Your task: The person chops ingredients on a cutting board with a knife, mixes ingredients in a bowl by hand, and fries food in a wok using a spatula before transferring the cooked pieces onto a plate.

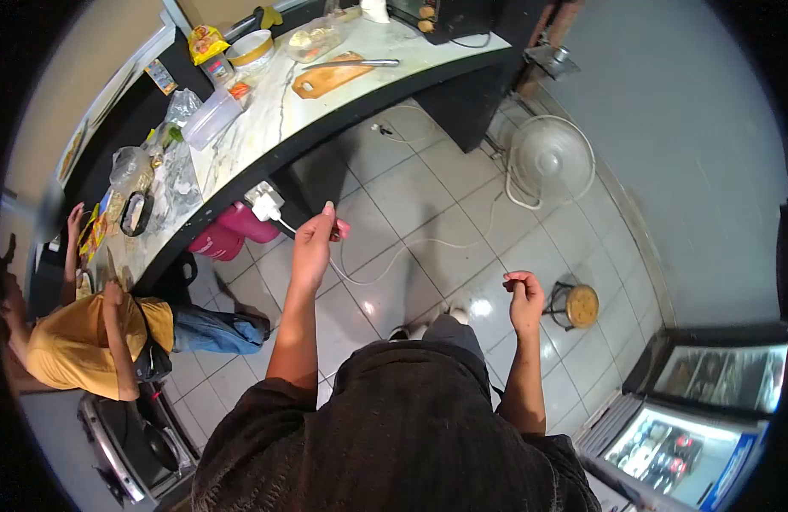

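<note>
My left hand (320, 235) is raised in mid-air in front of the counter, its fingers curled in and the thumb pointing up. It shows nothing in its grip. A white plug (266, 206) with a cable sits in a socket on the counter's side, just left of this hand. My right hand (525, 300) hangs over the tiled floor with fingers loosely curled, and I see nothing held there either. The nearest thing to it is a round wooden-topped stool (582, 305). On the marble counter (270, 128) a knife (351, 63) rests across a wooden cutting board (330, 78).
A fan (550, 160) stands by the grey wall, and a white cable (411, 247) runs across the floor. At left, a person in a yellow shirt (78, 346) works at the counter. A stove (138, 444) is behind them; a lit glass-door fridge (675, 448) stands lower right.
</note>
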A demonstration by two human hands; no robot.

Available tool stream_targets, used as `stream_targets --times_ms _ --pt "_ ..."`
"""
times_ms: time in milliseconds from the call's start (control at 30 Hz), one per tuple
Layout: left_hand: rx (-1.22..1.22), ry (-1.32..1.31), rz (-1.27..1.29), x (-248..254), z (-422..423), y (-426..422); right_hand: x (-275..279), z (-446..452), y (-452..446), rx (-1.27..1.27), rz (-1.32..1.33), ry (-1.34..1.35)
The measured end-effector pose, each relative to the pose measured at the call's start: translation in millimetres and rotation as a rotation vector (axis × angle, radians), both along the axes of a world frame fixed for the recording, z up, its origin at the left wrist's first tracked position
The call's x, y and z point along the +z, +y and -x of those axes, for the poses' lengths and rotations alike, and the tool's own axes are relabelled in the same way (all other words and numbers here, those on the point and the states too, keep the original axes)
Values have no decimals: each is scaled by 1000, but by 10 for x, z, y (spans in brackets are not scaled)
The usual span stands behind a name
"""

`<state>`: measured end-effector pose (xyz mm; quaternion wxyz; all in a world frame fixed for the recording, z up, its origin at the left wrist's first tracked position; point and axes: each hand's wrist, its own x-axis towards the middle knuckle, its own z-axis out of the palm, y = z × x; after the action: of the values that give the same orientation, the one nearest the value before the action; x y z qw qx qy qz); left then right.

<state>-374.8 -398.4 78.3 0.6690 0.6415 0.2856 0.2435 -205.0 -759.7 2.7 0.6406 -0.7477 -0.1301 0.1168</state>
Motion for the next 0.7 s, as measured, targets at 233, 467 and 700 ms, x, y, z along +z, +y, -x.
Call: stream_targets --times_ms 233,467,700 --pt "307 115 73 -361 -581 504 -587 -1491 1011 339 -44 -43" --pt "585 208 96 18 -1353 886 -394 -3159 2306 636 -133 -48" --pt "635 240 41 12 -1840 1208 -130 -3898 3351 757 -103 -125"
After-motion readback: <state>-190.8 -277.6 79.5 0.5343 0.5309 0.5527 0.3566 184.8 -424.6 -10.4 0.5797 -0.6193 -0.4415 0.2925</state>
